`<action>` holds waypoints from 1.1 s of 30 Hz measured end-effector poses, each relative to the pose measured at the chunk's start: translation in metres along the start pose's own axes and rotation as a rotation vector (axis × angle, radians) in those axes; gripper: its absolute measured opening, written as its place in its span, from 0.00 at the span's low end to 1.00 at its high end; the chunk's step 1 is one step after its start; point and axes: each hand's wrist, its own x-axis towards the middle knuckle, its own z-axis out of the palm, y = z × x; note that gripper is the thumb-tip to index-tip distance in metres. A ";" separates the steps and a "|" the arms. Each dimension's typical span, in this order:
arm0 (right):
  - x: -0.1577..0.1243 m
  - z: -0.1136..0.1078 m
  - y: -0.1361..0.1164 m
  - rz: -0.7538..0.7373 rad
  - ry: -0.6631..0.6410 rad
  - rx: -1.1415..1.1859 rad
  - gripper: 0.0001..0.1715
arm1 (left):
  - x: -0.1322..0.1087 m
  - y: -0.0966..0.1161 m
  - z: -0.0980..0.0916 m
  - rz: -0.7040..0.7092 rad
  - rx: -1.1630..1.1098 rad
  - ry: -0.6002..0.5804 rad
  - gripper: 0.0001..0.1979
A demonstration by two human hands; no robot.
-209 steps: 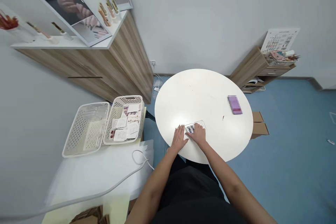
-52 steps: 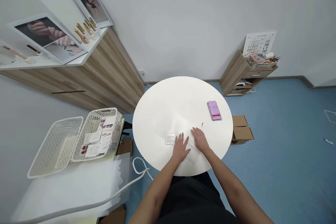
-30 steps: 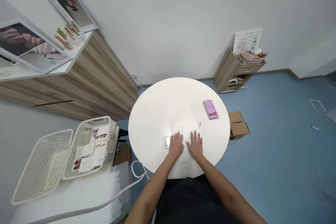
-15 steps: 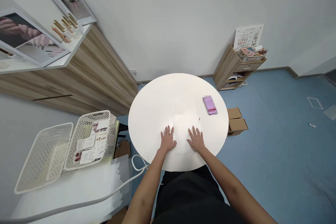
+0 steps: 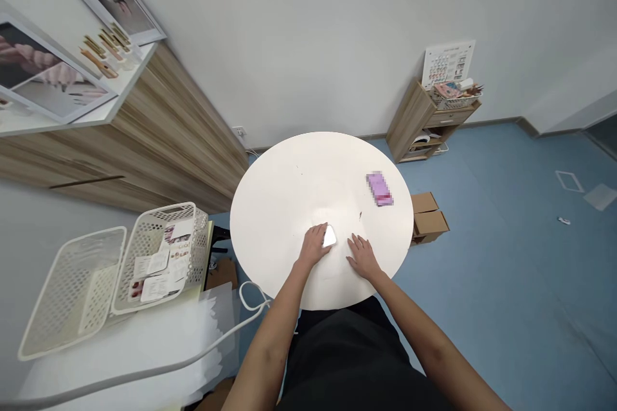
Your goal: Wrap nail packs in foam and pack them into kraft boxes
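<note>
Near the middle of the round white table (image 5: 274, 205), my left hand (image 5: 314, 245) is closed around one side of a small white object (image 5: 330, 236). The object has rounded corners, and its kind cannot be made out. To its right, my right hand (image 5: 364, 258) rests palm down on the tabletop, fingers spread and holding nothing. A thin dark sliver (image 5: 360, 215) lies just beyond the right fingertips. Farther up on the right side of the table is a blurred purple rectangular item (image 5: 380, 189).
White perforated baskets (image 5: 201, 250), one with cards inside, stand at left beside a pale cable (image 5: 231, 332). A wood-grain cabinet (image 5: 193, 122) borders the table's far left. Behind right stands a small shelf unit (image 5: 409, 119); an open cardboard box (image 5: 430, 221) sits on the floor.
My left hand has turned and slid right, from lying flat to gripping the white object, which now shows beside the fingers. My right hand stays flat in nearly the same place.
</note>
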 end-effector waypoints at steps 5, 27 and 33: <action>-0.021 -0.006 0.008 -0.083 0.104 0.049 0.24 | 0.012 0.031 0.031 0.030 0.013 -0.098 0.37; -0.008 -0.026 0.028 -0.327 0.074 -0.050 0.11 | -0.079 0.049 0.038 -0.005 0.033 0.049 0.08; 0.019 -0.042 0.037 -0.123 0.141 0.283 0.07 | -0.043 0.038 0.023 -0.200 -0.273 0.077 0.10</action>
